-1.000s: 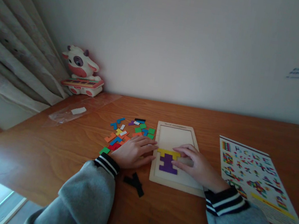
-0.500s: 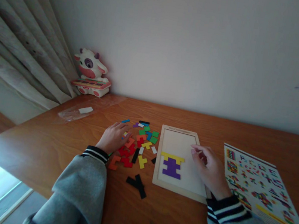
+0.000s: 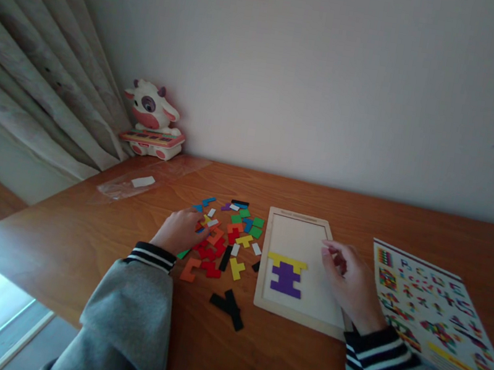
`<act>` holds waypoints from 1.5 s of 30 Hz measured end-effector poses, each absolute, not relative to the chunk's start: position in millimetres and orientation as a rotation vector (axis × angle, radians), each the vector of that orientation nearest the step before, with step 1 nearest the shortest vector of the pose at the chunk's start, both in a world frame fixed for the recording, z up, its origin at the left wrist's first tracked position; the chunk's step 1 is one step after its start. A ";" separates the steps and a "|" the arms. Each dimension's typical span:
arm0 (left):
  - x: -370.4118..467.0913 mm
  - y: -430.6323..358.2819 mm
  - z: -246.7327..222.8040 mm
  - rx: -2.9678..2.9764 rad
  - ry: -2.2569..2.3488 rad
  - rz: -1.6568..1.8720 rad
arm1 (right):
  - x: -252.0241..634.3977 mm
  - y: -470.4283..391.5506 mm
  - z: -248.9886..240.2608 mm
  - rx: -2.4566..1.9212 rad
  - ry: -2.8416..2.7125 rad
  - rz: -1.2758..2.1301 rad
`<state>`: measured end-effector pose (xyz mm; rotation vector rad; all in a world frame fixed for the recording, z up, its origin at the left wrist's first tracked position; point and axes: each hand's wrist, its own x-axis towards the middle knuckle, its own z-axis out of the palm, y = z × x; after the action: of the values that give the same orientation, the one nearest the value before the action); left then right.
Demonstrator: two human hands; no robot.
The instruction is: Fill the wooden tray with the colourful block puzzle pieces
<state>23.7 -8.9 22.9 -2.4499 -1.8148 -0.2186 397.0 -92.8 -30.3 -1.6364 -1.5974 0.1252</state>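
Note:
My left hand (image 3: 181,229) reaches down at the left side of a loose pile of coloured puzzle pieces (image 3: 219,244), fingers apart and bent, tips among the pieces and partly hidden. No piece shows lifted in it. Over the right side of a pale wooden puzzle board (image 3: 261,291), my right hand (image 3: 350,284) hovers with loosely curled fingers, thumb apart, nothing visible between them. A yellow piece (image 3: 285,261) lies in the board's lower left, above joined purple pieces (image 3: 286,285). Two black bars (image 3: 227,307) lie crossed in front of the pile.
A printed pattern sheet (image 3: 439,303) lies right of the board, partly behind my right forearm. A clear plastic bag (image 3: 119,191) lies at the left, and a toy cow with a keyboard (image 3: 153,123) stands by the wall and curtain (image 3: 38,52). The wooden table (image 3: 284,366) bears everything.
My left hand has drawn back slightly left and toward me, uncovering blue, yellow and white pieces. My right hand keeps nearly the same place over the board. The view has shifted slightly.

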 end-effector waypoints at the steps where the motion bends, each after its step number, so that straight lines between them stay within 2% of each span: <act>1: 24.1 -10.1 23.9 -2.488 -1.789 -0.201 | 397.5 -92.7 -31.0 -1.641 -1.595 0.125; 10: 21.6 -11.8 27.4 -2.693 -1.670 -0.247 | 398.3 -92.7 -32.6 -1.639 -1.602 0.123; 23: 30.6 -10.5 29.1 -2.622 -1.695 -0.178 | 395.9 -94.0 -29.6 -1.632 -1.609 0.134; 26: 36.4 -10.2 23.6 -2.682 -1.549 -0.379 | 395.8 -94.0 -29.2 -1.633 -1.618 0.128; 31: 65.0 -21.2 16.4 -2.722 -1.112 -1.160 | 395.5 -92.8 -30.6 -1.636 -1.620 0.110; 33: 77.7 -28.0 13.2 -2.722 -0.927 -1.354 | 395.3 -92.4 -31.7 -1.620 -1.610 0.108; 38: 95.6 -40.4 6.3 -2.903 -0.661 -1.328 | 393.7 -92.9 -29.8 -1.584 -1.595 0.097; 41: 100.1 -44.6 6.1 -2.978 -0.736 -1.432 | 391.0 -94.8 -25.0 -1.535 -1.640 0.083; 45: 107.4 -49.8 2.9 -3.071 -1.005 -1.741 | 380.6 -100.9 -15.6 -1.375 -1.797 0.129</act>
<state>107.4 -49.8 2.9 -3.0713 -1.0054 -1.7408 380.6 -100.9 -15.6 -1.3751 -1.7973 0.1289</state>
